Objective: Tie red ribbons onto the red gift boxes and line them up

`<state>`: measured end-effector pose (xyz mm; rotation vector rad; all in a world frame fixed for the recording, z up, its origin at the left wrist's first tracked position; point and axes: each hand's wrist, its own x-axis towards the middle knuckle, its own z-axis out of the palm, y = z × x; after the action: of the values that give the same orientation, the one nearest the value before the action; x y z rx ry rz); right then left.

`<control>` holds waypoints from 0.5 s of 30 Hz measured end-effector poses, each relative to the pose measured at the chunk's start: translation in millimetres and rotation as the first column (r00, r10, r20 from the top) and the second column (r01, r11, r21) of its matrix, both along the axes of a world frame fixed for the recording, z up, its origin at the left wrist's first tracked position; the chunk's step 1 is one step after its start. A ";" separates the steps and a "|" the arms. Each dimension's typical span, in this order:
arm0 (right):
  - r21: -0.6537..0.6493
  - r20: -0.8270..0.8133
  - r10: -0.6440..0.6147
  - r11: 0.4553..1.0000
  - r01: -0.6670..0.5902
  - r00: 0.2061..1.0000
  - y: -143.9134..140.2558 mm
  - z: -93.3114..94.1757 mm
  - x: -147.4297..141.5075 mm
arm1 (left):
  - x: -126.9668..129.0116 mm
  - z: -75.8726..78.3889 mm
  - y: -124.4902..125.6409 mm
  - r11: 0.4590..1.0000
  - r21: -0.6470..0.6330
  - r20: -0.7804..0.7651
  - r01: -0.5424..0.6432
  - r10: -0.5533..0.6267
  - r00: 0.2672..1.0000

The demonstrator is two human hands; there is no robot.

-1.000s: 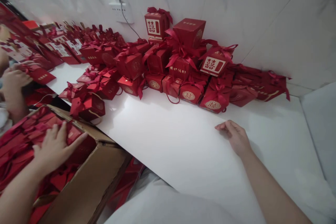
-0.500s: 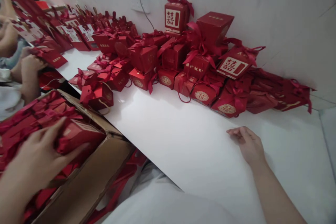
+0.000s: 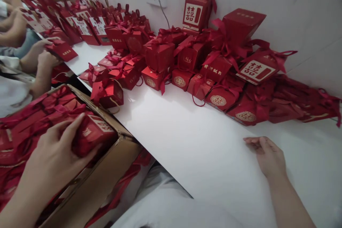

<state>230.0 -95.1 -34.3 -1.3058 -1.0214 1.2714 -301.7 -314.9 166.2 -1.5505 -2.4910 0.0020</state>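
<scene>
In the carton (image 3: 112, 171), the left hand (image 3: 53, 156) grips a red box (image 3: 92, 133).
The right hand (image 3: 267, 155) rests loosely curled, holding nothing, mid-worktop (image 3: 187, 142).

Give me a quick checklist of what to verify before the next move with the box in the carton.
1. Left hand grips red gift box: ok.
2. Box lifted free of the cardboard carton: not ok, it sits at the rim.
3. Right hand free, resting on the white table: ok.
4. Bare table between right hand and the pile of finished boxes: ok.
5. Ribbon on the held box untangled: cannot tell.
</scene>
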 end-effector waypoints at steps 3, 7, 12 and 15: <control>0.006 0.011 0.012 1.000 -0.012 1.000 0.2 -0.7 0.3 | 1.6 -14.6 4.7 0.996 -0.087 -0.165 -0.033 0.018 0.986; 0.007 0.037 0.027 1.000 -0.027 0.999 1.0 -0.4 0.0 | -12.1 -29.1 4.2 0.986 -0.165 -0.112 0.007 -0.026 0.993; 0.020 0.044 0.057 0.998 -0.058 0.997 1.4 0.8 0.3 | -21.8 -35.8 5.4 0.986 -0.168 -0.058 -0.011 0.001 0.998; 0.007 0.061 0.078 0.997 -0.078 0.995 1.4 0.2 1.6 | -28.0 -40.4 8.6 0.981 -0.181 -0.071 -0.068 0.056 0.996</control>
<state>231.6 -93.7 -34.1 -1.3158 -1.1296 1.2905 -329.7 -306.2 125.8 -1.5119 -2.5473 0.2947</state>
